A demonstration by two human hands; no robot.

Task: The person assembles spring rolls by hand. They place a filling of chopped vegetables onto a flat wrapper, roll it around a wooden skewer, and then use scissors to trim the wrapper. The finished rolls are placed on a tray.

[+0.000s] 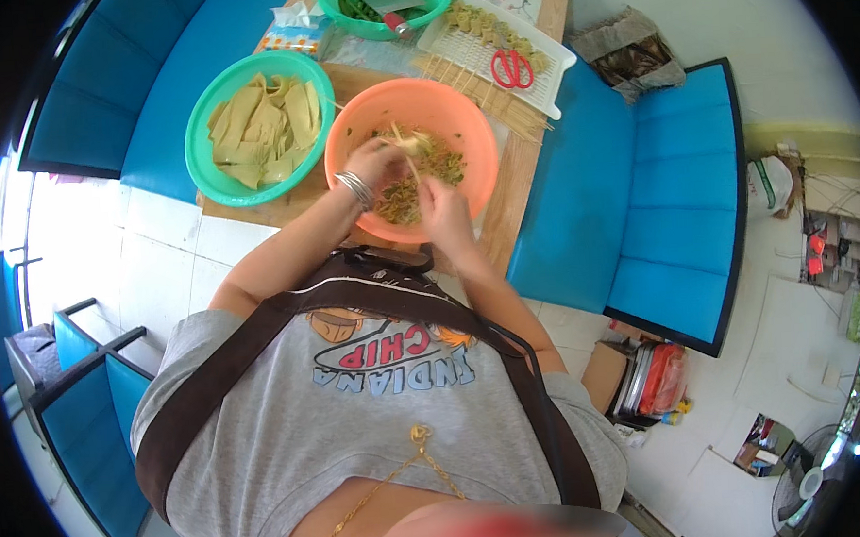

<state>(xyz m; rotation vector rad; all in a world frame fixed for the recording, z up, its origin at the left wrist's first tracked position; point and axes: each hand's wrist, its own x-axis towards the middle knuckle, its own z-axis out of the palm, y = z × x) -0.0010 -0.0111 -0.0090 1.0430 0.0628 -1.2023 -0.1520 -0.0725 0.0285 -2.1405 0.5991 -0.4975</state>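
Note:
Both of my hands are over an orange plastic basin [483,149] that holds a chopped, mixed filling [399,201]. My left hand [379,162], with silver bangles at the wrist, has its fingers on a pale, folded piece that looks like tofu skin [415,144]. My right hand [444,208] pinches a thin pale strip or stick [413,166] leading up to that piece; blur hides which it is. To the left, a green basin [198,153] contains stacked tofu skin sheets [266,131]. Folded rolls [487,28] on skewers lie in a white plastic tray [562,68] at the upper right.
Red-handled scissors [512,69] lie on the tray. Bamboo skewers [517,114] are bundled beside it on the wooden table [504,224]. At the back, another green basin [370,29] holds green vegetables and a red-handled blade [397,24]. Blue benches [573,210] flank the table; a tissue pack [294,36] stands behind.

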